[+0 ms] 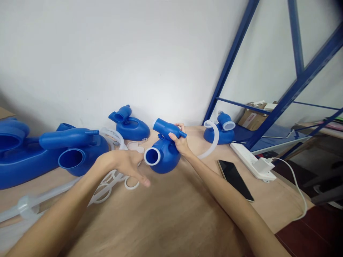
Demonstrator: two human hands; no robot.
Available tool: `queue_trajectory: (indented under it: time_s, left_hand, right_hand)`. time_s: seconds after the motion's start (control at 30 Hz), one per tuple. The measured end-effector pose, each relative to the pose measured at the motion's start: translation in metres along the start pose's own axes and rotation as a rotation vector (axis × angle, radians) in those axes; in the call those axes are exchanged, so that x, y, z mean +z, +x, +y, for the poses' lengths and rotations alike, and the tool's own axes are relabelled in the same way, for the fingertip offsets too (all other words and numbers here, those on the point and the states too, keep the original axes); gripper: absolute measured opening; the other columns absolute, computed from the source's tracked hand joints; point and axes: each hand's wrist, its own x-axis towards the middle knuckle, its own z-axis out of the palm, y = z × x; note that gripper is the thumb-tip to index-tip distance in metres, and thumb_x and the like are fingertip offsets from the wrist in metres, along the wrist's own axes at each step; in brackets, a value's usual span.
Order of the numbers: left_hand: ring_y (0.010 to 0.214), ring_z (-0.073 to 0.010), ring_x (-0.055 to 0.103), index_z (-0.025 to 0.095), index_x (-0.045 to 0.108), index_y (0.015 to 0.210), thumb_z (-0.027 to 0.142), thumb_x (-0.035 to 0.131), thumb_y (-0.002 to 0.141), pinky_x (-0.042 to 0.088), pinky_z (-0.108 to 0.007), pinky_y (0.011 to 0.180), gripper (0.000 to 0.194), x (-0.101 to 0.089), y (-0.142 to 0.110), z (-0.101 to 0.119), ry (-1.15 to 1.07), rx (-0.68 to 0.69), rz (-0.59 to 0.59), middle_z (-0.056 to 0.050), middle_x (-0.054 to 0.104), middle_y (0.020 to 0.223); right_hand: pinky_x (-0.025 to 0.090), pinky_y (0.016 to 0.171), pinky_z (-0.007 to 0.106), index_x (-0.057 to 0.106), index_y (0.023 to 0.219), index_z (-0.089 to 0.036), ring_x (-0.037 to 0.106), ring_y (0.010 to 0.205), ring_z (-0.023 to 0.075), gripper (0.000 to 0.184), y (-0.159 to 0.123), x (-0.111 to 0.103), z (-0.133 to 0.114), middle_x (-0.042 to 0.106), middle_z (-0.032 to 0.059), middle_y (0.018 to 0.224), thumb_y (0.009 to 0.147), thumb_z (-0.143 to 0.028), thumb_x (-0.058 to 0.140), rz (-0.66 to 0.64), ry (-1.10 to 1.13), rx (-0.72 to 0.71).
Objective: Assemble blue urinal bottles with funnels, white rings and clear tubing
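In the middle of the table a blue plastic urinal bottle (168,157) is tilted, its round mouth facing me with a white ring (152,156) around the rim. My right hand (180,141) grips it at the top, thumb over the blue nozzle-shaped cap (166,128) attached there. Just left of the mouth, my left hand (131,164) has its thumb stretched away from the fingers and shows nothing held. Its fingertips are close to the white ring; I cannot tell if they touch. Pale discs (133,145) and loose white rings (132,183) lie around that hand.
More blue bottles (83,151) stand at left, with one bottle (134,129) against the wall. Clear tubes (48,196) lie front left. On the right are a bottle with a hose (218,135), a phone (235,180), a power strip (252,160) with cable, and a blue rack (233,53).
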Motion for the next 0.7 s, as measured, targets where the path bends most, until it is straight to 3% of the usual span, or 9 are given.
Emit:
queue_trajectory:
  time_s: [0.07, 0.13, 0.2, 0.23, 0.3, 0.4, 0.5, 0.6, 0.7]
  left_hand:
    - [0.104, -0.0318, 0.073, 0.022, 0.066, 0.135, 0.084, 0.059, 0.077, 0.055, -0.033, 0.082, 0.085, 0.000, 0.001, 0.009, -0.045, -0.018, 0.047, -0.012, 0.076, 0.122]
    - [0.116, -0.0346, 0.069, 0.019, 0.048, 0.155, 0.085, 0.046, 0.086, 0.052, -0.037, 0.091, 0.095, -0.001, 0.004, 0.011, -0.052, -0.069, 0.180, -0.017, 0.070, 0.136]
    - [0.117, -0.0349, 0.069, 0.017, 0.037, 0.162, 0.082, 0.047, 0.087, 0.051, -0.038, 0.094, 0.100, -0.002, 0.009, 0.007, -0.069, -0.088, 0.231, -0.018, 0.070, 0.135]
    - [0.113, -0.0335, 0.070, 0.018, 0.039, 0.161, 0.080, 0.049, 0.088, 0.050, -0.037, 0.093, 0.096, -0.001, 0.012, 0.003, -0.085, -0.066, 0.230, -0.016, 0.073, 0.130]
    - [0.102, -0.0286, 0.073, 0.022, 0.054, 0.151, 0.071, 0.047, 0.094, 0.050, -0.034, 0.090, 0.075, 0.001, 0.021, -0.008, -0.118, 0.035, 0.242, -0.011, 0.078, 0.119]
    - [0.082, -0.0226, 0.072, 0.022, 0.075, 0.113, 0.058, 0.041, 0.099, 0.047, -0.030, 0.077, 0.051, 0.005, 0.035, -0.026, -0.154, 0.114, 0.368, -0.005, 0.079, 0.093]
    - [0.066, -0.0194, 0.068, 0.021, 0.068, 0.079, 0.056, 0.041, 0.099, 0.044, -0.029, 0.068, 0.048, 0.009, 0.047, -0.039, -0.229, 0.031, 0.502, -0.002, 0.073, 0.068]
    - [0.063, -0.0195, 0.068, 0.021, 0.061, 0.070, 0.057, 0.043, 0.097, 0.044, -0.028, 0.067, 0.048, 0.011, 0.054, -0.044, -0.268, -0.016, 0.556, -0.001, 0.069, 0.060]
    - [0.065, -0.0212, 0.070, 0.020, 0.066, 0.077, 0.058, 0.047, 0.094, 0.045, -0.028, 0.067, 0.046, 0.012, 0.056, -0.049, -0.281, -0.052, 0.585, -0.002, 0.069, 0.060]
  right_hand:
    - [0.059, 0.092, 0.043, 0.052, 0.127, -0.031, 0.066, 0.104, 0.0250, 0.065, -0.001, 0.001, 0.000, 0.063, 0.0052, 0.119, 0.076, -0.062, 0.079, -0.008, -0.045, -0.033]
    - [0.058, 0.094, 0.044, 0.054, 0.129, -0.031, 0.066, 0.108, 0.0267, 0.064, -0.002, 0.001, 0.000, 0.063, 0.0068, 0.125, 0.079, -0.062, 0.078, -0.011, -0.087, -0.059]
    - [0.058, 0.095, 0.044, 0.057, 0.126, -0.029, 0.067, 0.109, 0.0276, 0.059, -0.001, 0.001, -0.001, 0.064, 0.0074, 0.126, 0.080, -0.060, 0.077, 0.005, -0.131, -0.077]
    - [0.057, 0.095, 0.044, 0.058, 0.125, -0.028, 0.067, 0.109, 0.0277, 0.057, -0.001, 0.000, -0.002, 0.065, 0.0075, 0.125, 0.081, -0.058, 0.078, 0.022, -0.153, -0.085]
    - [0.057, 0.093, 0.044, 0.058, 0.121, -0.027, 0.068, 0.105, 0.0273, 0.055, -0.001, -0.001, -0.003, 0.068, 0.0071, 0.119, 0.080, -0.057, 0.079, 0.060, -0.201, -0.104]
    - [0.057, 0.089, 0.044, 0.057, 0.113, -0.026, 0.068, 0.099, 0.0264, 0.055, -0.001, -0.005, -0.005, 0.069, 0.0062, 0.111, 0.075, -0.056, 0.082, 0.108, -0.258, -0.145]
    - [0.057, 0.088, 0.044, 0.055, 0.109, -0.026, 0.067, 0.098, 0.0267, 0.054, -0.004, -0.010, -0.007, 0.067, 0.0058, 0.109, 0.074, -0.057, 0.082, 0.150, -0.242, -0.184]
    - [0.056, 0.086, 0.045, 0.056, 0.107, -0.025, 0.067, 0.095, 0.0270, 0.049, -0.007, -0.012, -0.007, 0.066, 0.0053, 0.104, 0.077, -0.057, 0.078, 0.170, -0.202, -0.203]
    - [0.057, 0.084, 0.044, 0.055, 0.106, -0.025, 0.067, 0.093, 0.0272, 0.046, -0.006, -0.011, -0.003, 0.066, 0.0049, 0.101, 0.080, -0.058, 0.075, 0.167, -0.182, -0.195]
